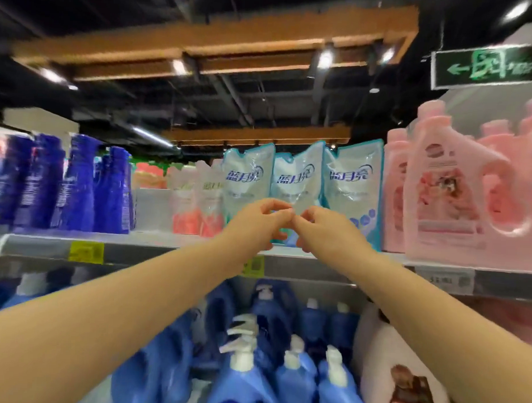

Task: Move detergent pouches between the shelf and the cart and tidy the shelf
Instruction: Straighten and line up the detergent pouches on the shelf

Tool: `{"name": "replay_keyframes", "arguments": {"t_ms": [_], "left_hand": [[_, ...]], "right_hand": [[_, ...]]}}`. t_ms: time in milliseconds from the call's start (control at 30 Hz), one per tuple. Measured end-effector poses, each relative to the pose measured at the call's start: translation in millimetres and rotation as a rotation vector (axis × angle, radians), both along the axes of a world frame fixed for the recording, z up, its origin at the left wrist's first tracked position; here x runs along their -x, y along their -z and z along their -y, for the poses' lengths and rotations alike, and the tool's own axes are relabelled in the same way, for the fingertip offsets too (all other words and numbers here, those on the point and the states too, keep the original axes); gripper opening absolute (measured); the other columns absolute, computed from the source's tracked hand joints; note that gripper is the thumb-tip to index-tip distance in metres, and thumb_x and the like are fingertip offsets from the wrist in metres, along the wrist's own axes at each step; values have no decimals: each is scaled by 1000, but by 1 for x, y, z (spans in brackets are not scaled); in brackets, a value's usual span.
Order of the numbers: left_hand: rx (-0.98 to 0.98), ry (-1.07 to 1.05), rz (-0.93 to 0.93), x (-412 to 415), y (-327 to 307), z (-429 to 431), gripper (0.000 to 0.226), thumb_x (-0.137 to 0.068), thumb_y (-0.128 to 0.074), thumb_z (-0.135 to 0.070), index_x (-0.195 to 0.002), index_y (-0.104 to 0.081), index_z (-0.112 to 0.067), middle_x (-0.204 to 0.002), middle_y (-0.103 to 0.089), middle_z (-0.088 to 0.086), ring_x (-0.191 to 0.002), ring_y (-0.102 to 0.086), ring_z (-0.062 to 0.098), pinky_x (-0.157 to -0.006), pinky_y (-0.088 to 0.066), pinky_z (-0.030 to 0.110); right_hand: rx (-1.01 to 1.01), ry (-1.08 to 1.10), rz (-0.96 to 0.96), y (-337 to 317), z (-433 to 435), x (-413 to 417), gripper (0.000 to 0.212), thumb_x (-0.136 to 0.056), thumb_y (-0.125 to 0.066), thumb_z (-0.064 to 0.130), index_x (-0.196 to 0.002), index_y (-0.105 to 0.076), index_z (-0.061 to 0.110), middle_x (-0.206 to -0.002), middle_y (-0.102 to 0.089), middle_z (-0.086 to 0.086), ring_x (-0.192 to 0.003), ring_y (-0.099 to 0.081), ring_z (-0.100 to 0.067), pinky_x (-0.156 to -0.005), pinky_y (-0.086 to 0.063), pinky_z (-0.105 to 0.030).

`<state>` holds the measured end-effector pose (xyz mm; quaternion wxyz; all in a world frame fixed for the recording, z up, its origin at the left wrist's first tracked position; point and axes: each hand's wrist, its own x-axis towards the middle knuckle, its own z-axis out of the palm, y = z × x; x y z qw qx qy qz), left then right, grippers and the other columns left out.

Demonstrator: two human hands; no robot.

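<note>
Our left hand (258,223) and right hand (328,230) meet at the middle pouch (295,178), fingers curled and seemingly pinching its front film. It stands on the shelf (136,251) at 12 o'clock, with pink jugs (446,189) at 3 o'clock. We judge it soft, sloshy and slippery, and better gripped by both side seams.

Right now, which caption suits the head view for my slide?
Left hand and right hand pinch the middle teal pouch standing on the shelf.
</note>
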<state>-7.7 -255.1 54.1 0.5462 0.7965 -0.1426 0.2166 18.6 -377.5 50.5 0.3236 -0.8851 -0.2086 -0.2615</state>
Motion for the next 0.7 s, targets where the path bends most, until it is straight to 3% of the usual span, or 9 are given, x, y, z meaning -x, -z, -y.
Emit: {"name": "replay_keyframes", "arguments": {"t_ms": [167,267,333,400,500,600,700], "left_hand": [[-155,-194,-39,-48,-25,-74,24,-94,-51,-23,-118,-55,-18,-102,-62,2,-81,-57,11,-67,-43,22],[-295,-290,-121,-79,-35,-115,35,-92,-54,-30,-125,-49,-20,-114,-60,5,-95,-58,18,-69,-46,25],[-360,-305,-164,-100,-40,-130,45,-90,-57,-33,-131,-43,-20,-117,-58,5,-99,-58,20,-68,-47,23],[-384,-312,-190,-121,-43,-139,59,-87,-61,-35,-139,-34,-22,-123,-55,4,-104,-56,21,-73,-49,25],[-317,-281,-216,-155,-46,-147,85,-82,-67,-36,-148,-15,-22,-146,-38,11,-125,-47,29,-96,-45,39],[-224,-239,-254,-188,-47,-150,96,-78,-72,-32,-149,-8,-19,-151,-30,13,-133,-37,34,-106,-36,50],[-150,-169,-334,-210,-46,-144,93,-72,-77,-35,-146,-22,-21,-145,-41,9,-130,-41,32,-103,-36,50]], "right_hand": [[317,30,8,-34,-34,-54,37,-94,-45,39,-106,-63,10,-105,-65,-10,-97,-58,-27,-83,-46,-34],[424,76,-34,-51,-53,-87,27,-93,-48,38,-95,-56,13,-93,-59,-7,-91,-51,-27,-67,-39,-27],[422,171,-53,-59,-59,-112,33,-91,-52,40,-112,-52,15,-107,-57,-7,-98,-52,-28,-69,-40,-26],[320,328,54,-67,-54,-132,57,-86,-58,41,-133,-40,14,-131,-45,-11,-115,-48,-31,-87,-44,-34],[115,541,238,-75,-40,-155,79,-78,-68,46,-139,-28,16,-139,-30,-13,-129,-32,-35,-101,-36,-45],[-111,490,33,-69,-27,-177,103,-70,-76,48,-144,-14,11,-145,-25,-15,-133,-31,-35,-105,-33,-44],[-276,330,-205,-57,-22,-190,105,-71,-79,39,-144,-12,4,-145,-34,-12,-132,-37,-30,-105,-36,-36]]}}
